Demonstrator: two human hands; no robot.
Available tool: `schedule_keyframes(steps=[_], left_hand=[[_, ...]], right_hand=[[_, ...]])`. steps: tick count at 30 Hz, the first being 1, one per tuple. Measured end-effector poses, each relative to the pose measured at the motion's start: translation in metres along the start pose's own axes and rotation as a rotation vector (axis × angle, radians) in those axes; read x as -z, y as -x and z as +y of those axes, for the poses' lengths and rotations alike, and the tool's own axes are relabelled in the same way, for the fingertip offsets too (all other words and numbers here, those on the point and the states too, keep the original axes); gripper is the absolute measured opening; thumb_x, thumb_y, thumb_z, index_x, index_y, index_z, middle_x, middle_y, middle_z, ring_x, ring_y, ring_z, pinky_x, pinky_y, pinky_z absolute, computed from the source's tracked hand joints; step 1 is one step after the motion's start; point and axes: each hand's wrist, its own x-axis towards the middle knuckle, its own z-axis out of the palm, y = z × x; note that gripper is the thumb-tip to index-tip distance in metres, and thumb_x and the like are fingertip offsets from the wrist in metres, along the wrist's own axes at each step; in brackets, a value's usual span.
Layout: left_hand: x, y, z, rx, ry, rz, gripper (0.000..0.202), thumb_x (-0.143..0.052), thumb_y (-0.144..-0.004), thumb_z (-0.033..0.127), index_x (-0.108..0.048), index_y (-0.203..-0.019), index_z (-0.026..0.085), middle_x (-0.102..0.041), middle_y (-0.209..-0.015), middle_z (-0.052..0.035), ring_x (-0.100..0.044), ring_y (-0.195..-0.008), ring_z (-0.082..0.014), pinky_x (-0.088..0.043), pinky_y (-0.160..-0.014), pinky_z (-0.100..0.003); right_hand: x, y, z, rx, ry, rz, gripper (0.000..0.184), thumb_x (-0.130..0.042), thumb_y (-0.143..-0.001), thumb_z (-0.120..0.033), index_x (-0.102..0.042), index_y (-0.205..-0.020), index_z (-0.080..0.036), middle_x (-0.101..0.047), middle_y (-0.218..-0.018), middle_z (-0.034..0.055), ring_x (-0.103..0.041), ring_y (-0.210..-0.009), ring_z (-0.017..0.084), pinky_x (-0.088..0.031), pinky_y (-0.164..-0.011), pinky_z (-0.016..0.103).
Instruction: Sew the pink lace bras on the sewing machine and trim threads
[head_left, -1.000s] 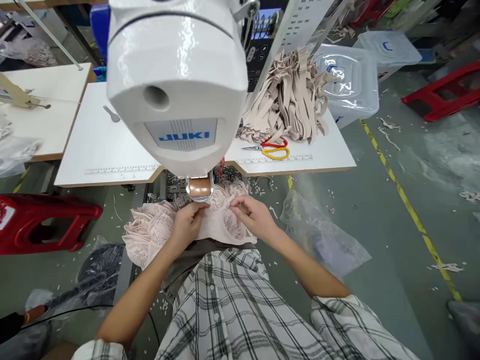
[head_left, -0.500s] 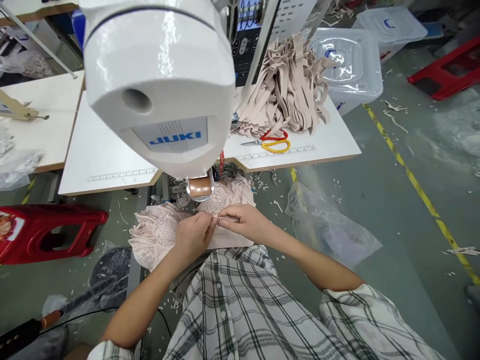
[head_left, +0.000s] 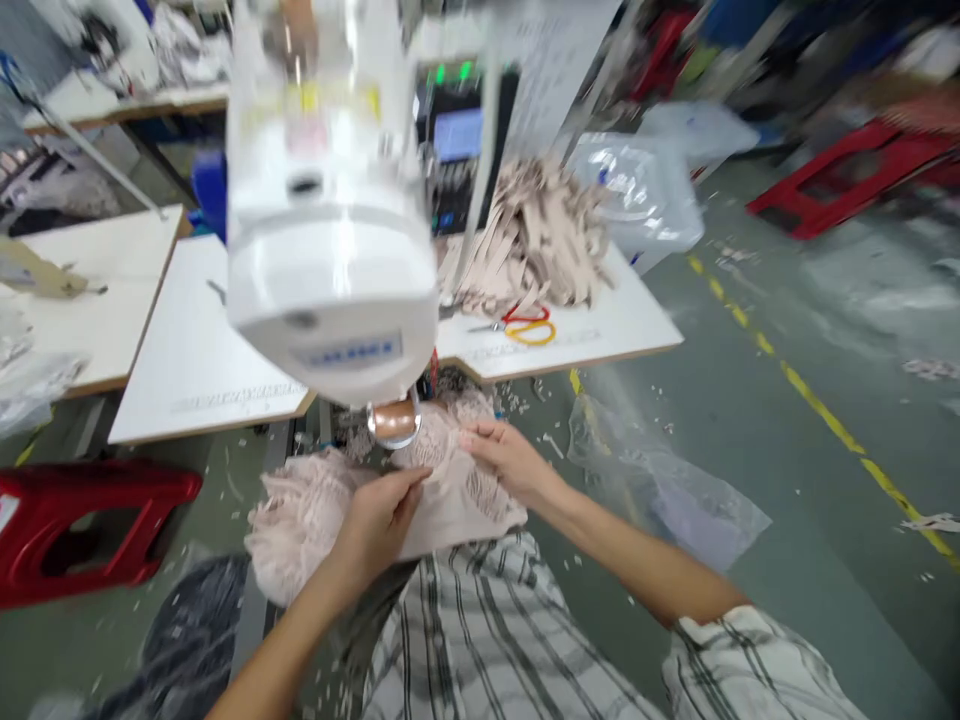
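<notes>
A pale pink lace bra (head_left: 442,505) is spread in front of me, below the head of a white sewing machine (head_left: 330,330). My left hand (head_left: 382,515) is closed, thumb and forefinger pinching the fabric near the middle. On the other side my right hand (head_left: 514,465) grips the fabric by a lace cup, its fingers partly blurred and bent round the edge. A bunched pile of the same pink lace (head_left: 296,520) lies to the left of my left hand. The machine's presser area, near a copper-coloured roller part (head_left: 394,420), is just above the cloth.
Scissors (head_left: 529,327) with red and yellow handles lie on the white table (head_left: 630,335), before a heap of beige straps (head_left: 540,240). Red stools (head_left: 90,530) stand at left and far right. A clear plastic bag (head_left: 667,490) lies on the floor at right.
My hands have moved apart, the right one up and to the right along the fabric. More of the bra shows between them. The camera view has shifted, so the machine head appears lower.
</notes>
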Motion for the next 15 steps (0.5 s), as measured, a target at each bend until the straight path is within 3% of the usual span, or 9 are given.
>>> schedule_keyframes(steps=[2,4,6,9,11,15], left_hand=[[0.008,0.0,0.007,-0.03,-0.037,0.032,0.022,-0.043,-0.097,0.023,-0.063,-0.108,0.024,-0.077,-0.086,-0.0037,-0.073,-0.071,-0.0193,-0.053,-0.058,-0.026],[0.014,-0.001,0.012,0.013,-0.087,-0.011,0.018,-0.043,-0.097,0.024,-0.061,-0.099,0.025,-0.073,-0.072,0.0012,-0.07,-0.061,-0.0167,-0.047,-0.052,-0.023],[0.017,-0.002,0.015,0.005,-0.105,-0.027,0.017,-0.042,-0.096,0.026,-0.059,-0.091,0.026,-0.07,-0.068,0.0018,-0.067,-0.058,-0.0156,-0.045,-0.054,-0.023],[0.015,-0.002,0.013,-0.023,-0.084,0.016,0.019,-0.044,-0.094,0.028,-0.06,-0.085,0.025,-0.069,-0.07,0.0004,-0.065,-0.061,-0.0152,-0.045,-0.059,-0.023],[0.012,-0.001,0.009,-0.018,-0.051,0.042,0.022,-0.046,-0.094,0.032,-0.062,-0.081,0.025,-0.068,-0.069,-0.0005,-0.062,-0.061,-0.0152,-0.045,-0.058,-0.023],[0.007,0.004,0.0,0.0,0.047,0.101,0.029,-0.05,-0.093,0.044,-0.066,-0.08,0.024,-0.069,-0.072,-0.0024,-0.063,-0.065,-0.0164,-0.049,-0.063,-0.024]], right_hand=[[0.002,-0.003,-0.005,0.127,0.057,-0.037,0.042,-0.045,-0.093,-0.059,-0.063,-0.082,-0.023,-0.047,-0.058,-0.0033,-0.038,-0.046,0.011,-0.033,-0.043,0.024],[0.003,-0.005,-0.013,0.301,0.161,-0.149,0.035,-0.061,-0.084,-0.057,-0.068,-0.078,-0.023,-0.062,-0.078,0.0009,-0.06,-0.071,0.016,-0.049,-0.064,0.028],[0.003,-0.005,-0.022,0.476,0.326,-0.29,0.028,-0.064,-0.084,-0.049,-0.072,-0.082,-0.022,-0.066,-0.102,0.004,-0.064,-0.095,0.019,-0.049,-0.083,0.03],[0.0,0.001,-0.033,0.614,0.587,-0.41,0.025,-0.053,-0.093,-0.039,-0.07,-0.09,-0.021,-0.067,-0.094,0.0027,-0.063,-0.085,0.013,-0.046,-0.072,0.023],[-0.001,0.005,-0.037,0.658,0.679,-0.389,0.025,-0.05,-0.095,-0.036,-0.067,-0.088,-0.02,-0.065,-0.081,0.0007,-0.061,-0.077,0.012,-0.043,-0.066,0.022],[-0.006,0.01,-0.038,0.758,0.737,-0.303,0.022,-0.046,-0.094,-0.031,-0.062,-0.084,-0.019,-0.066,-0.08,0.003,-0.06,-0.076,0.014,-0.042,-0.066,0.023]])
